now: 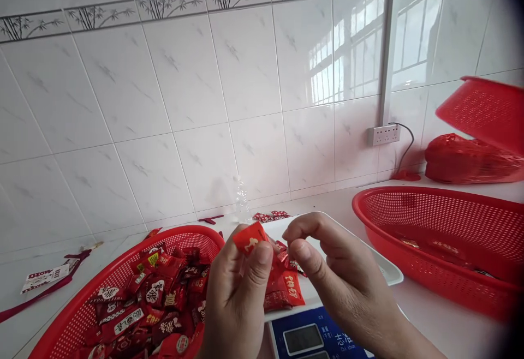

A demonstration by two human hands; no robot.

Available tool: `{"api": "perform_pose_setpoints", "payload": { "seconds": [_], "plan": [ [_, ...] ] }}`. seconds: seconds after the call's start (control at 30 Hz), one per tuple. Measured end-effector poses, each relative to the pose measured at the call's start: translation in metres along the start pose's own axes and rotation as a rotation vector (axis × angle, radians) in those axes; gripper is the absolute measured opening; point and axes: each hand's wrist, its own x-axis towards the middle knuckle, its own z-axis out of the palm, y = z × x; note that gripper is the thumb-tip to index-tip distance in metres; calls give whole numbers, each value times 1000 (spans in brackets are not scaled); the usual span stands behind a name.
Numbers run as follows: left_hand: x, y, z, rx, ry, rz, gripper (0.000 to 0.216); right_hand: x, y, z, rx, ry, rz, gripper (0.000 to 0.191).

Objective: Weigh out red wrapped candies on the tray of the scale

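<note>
My left hand (241, 288) pinches a small bright-red wrapped packet (250, 238) with pale print between thumb and fingers. To its right, my right hand (339, 271) is half curled and holds nothing; a gap shows between thumb and index finger. Beneath both hands, several red wrapped packets (291, 288) lie on the white tray (385, 266) of a scale, partly hidden by the hands. The scale's blue panel (276, 337) shows in front, with grey displays. Left of my hands, a red perforated basket (77, 315) holds many dark-red and red snack packets (154, 292).
A second red basket (409, 201) stands at the right with a few items inside. Behind it are a red plastic bag (458, 160) and another red basket (483, 105). A clear bottle (241, 201) stands near the tiled wall. Ribbon and a printed card (45, 278) lie at left.
</note>
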Motion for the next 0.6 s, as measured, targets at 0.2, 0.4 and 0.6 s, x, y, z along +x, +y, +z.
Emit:
{"api": "perform_pose_setpoints", "payload": {
  "seconds": [0.2,0.4,0.6],
  "plan": [
    [6,6,-1,74,-164,-173,29,3,-2,-7,149,-97,89,24],
    [6,5,2,-8,-130,-279,25,8,0,-10,162,-52,114,30],
    [4,-1,1,-119,-11,-193,26,6,-1,-9,269,-85,171,28]
  ]
}}
